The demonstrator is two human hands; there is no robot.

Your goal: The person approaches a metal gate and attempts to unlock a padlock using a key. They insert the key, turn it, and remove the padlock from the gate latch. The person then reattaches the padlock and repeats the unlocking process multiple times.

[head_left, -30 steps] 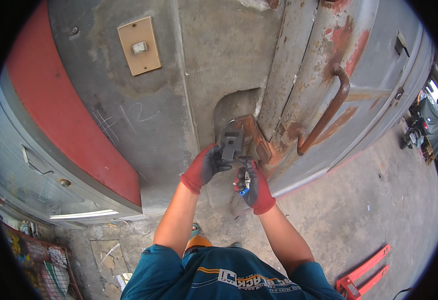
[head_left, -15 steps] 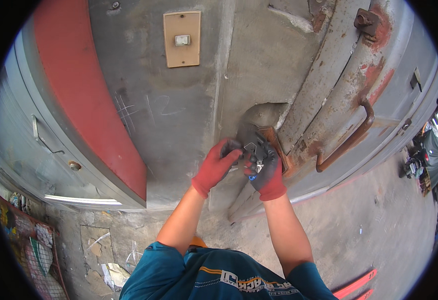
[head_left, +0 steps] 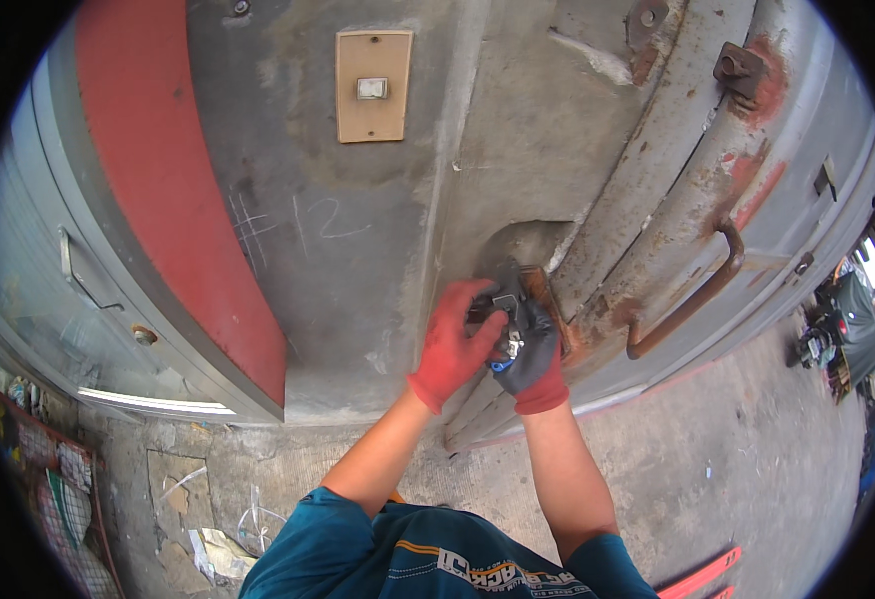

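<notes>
Both my hands, in red gloves with dark palms and fingers, meet in front of the recess in the grey wall. My right hand (head_left: 534, 349) is closed round a small bunch of silvery keys (head_left: 514, 344) with a blue piece (head_left: 501, 366) at its lower end. Just above the keys shows a metal piece with a bent loop (head_left: 503, 300), shaped like a padlock's shackle. From the left side my left hand (head_left: 460, 334) pinches at this piece, thumb and fingers curled. Its body is mostly hidden by the gloves.
Right of my hands is a rusty metal door frame (head_left: 647, 235) with a bent handle (head_left: 702, 295). A beige switch plate (head_left: 372, 120) is on the wall above. At left stand a red post (head_left: 173, 200) and a glazed door (head_left: 43, 260). Scraps (head_left: 226, 552) litter the floor.
My left hand has moved right and up, from beside the metal piece onto it. My right hand stays closed on the keys, nearly in place. The view has shifted slightly.
</notes>
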